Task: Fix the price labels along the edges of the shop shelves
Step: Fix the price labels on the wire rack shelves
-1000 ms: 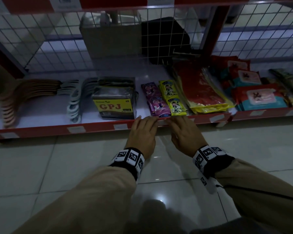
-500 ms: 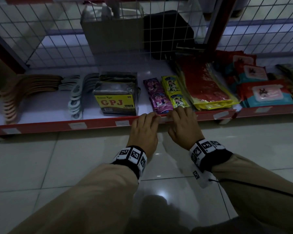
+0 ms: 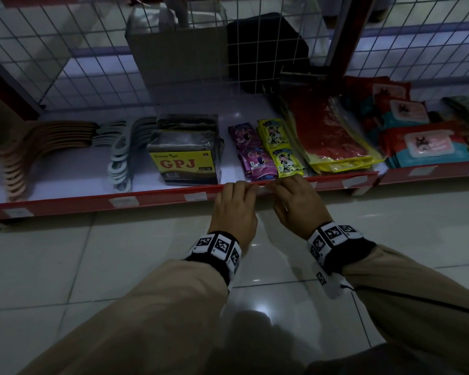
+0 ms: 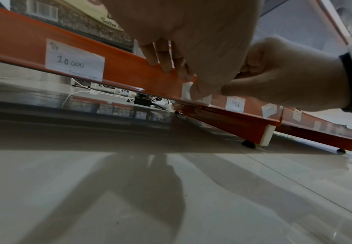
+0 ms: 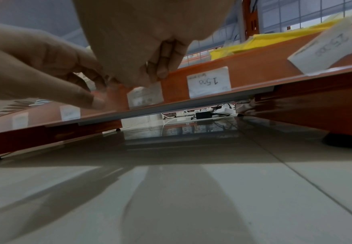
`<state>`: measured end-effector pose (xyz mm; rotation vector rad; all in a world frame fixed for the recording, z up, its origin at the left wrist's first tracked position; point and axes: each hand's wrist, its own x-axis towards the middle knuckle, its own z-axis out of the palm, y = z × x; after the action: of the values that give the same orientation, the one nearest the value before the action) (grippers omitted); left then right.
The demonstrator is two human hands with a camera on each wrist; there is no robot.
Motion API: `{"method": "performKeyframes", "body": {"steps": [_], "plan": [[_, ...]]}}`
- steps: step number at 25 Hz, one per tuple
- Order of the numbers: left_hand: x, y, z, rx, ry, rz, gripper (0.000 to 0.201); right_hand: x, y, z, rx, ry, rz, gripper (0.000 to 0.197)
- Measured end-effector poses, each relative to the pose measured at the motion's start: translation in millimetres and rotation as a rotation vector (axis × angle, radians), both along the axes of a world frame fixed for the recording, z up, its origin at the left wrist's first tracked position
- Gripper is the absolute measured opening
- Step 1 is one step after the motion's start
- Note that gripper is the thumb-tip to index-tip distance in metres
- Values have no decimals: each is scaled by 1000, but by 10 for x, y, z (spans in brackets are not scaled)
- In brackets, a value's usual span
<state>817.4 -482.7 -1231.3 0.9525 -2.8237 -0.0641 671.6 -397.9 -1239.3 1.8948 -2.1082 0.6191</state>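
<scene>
i see both hands at the glossy red shelf edge (image 3: 152, 194), mid-frame: left hand (image 3: 234, 209) and right hand (image 3: 293, 203) curl fingers on a small white paper label (image 5: 145, 95); shiny floor tiles (image 3: 65, 266) lie open below.

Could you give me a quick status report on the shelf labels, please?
Both hands at the red shelf edge. Left hand and right hand pinching a small price label at the strip. Nothing blocking; 1500 label sits alongside.

Head view down on red shelf edge (image 3: 146, 194); both wrist views low, floor-level, close beneath it.
</scene>
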Motion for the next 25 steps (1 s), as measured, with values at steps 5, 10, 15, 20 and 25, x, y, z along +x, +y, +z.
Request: {"method": "performKeyframes", "body": {"steps": [5, 10, 15, 20, 25], "plan": [[17, -10, -8, -38, -24, 1, 46, -5, -55, 8, 23, -18, -1, 40], [23, -5, -16, -27, -6, 0, 53, 27, -69, 42, 70, 18, -25, 36], [7, -16, 26, -24, -28, -3, 43, 58, -94, 82, 144, -1, -76, 27], [17, -58, 58, 31, 16, 3, 48, -34, -187, 182, 152, -164, -55, 14], [-9, -156, 93, 156, 130, 10, 38, -75, -212, 255, -119, -802, -198, 8]]}}
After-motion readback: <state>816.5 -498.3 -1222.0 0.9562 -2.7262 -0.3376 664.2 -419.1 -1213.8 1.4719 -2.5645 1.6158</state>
